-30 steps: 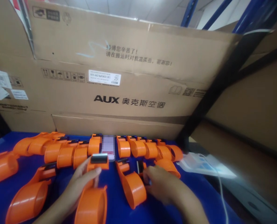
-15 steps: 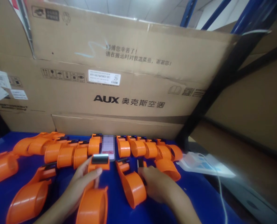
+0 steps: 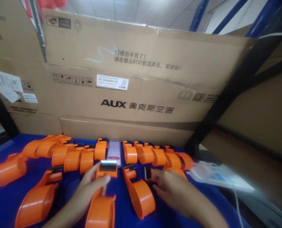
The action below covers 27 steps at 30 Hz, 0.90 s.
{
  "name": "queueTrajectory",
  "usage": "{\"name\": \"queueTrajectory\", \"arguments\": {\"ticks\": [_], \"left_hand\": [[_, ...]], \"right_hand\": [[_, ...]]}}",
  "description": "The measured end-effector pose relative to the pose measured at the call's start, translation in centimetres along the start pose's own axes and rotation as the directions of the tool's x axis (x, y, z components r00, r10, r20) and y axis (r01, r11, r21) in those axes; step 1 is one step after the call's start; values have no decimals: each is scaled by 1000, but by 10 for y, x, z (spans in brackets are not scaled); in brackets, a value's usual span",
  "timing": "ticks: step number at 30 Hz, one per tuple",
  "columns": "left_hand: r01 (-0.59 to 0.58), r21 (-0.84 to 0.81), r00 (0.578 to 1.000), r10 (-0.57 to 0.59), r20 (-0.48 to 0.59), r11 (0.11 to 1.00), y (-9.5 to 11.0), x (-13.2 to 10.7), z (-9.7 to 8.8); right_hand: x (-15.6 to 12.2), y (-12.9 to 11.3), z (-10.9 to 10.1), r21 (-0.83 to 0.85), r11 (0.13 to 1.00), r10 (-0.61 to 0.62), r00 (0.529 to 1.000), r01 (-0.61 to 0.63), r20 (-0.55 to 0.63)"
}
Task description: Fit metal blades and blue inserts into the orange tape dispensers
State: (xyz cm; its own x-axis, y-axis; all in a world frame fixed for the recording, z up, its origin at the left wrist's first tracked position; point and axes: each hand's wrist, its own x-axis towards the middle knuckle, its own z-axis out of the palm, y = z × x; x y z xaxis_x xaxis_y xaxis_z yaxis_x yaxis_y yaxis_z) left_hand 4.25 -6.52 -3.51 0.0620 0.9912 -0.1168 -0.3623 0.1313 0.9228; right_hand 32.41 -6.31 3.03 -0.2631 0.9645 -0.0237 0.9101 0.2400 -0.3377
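Observation:
My left hand (image 3: 94, 183) grips an orange tape dispenser (image 3: 101, 212) by its head, the thumb lying across the front. A black roller-like part (image 3: 108, 165) with a shiny edge faces up on that head. To the right, my right hand (image 3: 168, 190) has its fingers curled, next to a dark piece with a pale edge (image 3: 147, 173). What lies inside those fingers is hidden. Between the hands, another orange tape dispenser (image 3: 143, 198) rests on the blue surface. Part of one more orange ring (image 3: 176, 172) shows behind my right hand.
Several orange tape dispensers (image 3: 72, 160) line the back of the blue surface (image 3: 69, 186). A phone (image 3: 114, 152) stands among them. A cardboard box wall (image 3: 141, 85) rises behind. At right are a clear plastic bag (image 3: 216, 172), a white cable (image 3: 237, 199) and a dark frame post (image 3: 214, 104).
The view has shifted slightly, so the scene sits farther right and lower. My right hand has drawn a little rightward, showing more of the dark piece. My left hand keeps its hold on the tape dispenser.

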Motion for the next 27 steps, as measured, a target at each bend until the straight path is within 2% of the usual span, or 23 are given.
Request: {"name": "queueTrajectory", "arguments": {"ticks": [2,5,9,11,14,19,21,24,27], "left_hand": [[7,3,1000,-7,-3,1000,-3,1,-1],[15,12,1000,-15,-18,1000,-7,2,-3],[24,28,1000,-24,1,999,-9,1,-3],[32,31,999,-33,15,999,-8,1,-2],[27,31,999,-28,18,999,-5,0,-1],[3,5,999,-3,41,1000,-2,-1,0],[2,2,999,-2,39,1000,-2,-2,0],[8,11,999,-9,51,1000,-2,-2,0],[11,7,999,-11,52,1000,-1,-2,1]], "right_hand": [[-2,2,-9,54,993,-100,994,103,-54],[-1,-3,-17,172,944,-258,955,281,-146],[6,-16,-14,314,847,-379,901,429,-210],[10,-20,-10,342,834,-386,900,434,-202],[15,-18,-5,329,858,-349,918,394,-190],[24,-8,2,241,922,-234,933,302,-274],[29,-4,7,177,937,-245,929,300,-277],[35,0,16,71,939,-318,926,338,-203],[35,2,22,12,948,-315,944,318,-100]]}}
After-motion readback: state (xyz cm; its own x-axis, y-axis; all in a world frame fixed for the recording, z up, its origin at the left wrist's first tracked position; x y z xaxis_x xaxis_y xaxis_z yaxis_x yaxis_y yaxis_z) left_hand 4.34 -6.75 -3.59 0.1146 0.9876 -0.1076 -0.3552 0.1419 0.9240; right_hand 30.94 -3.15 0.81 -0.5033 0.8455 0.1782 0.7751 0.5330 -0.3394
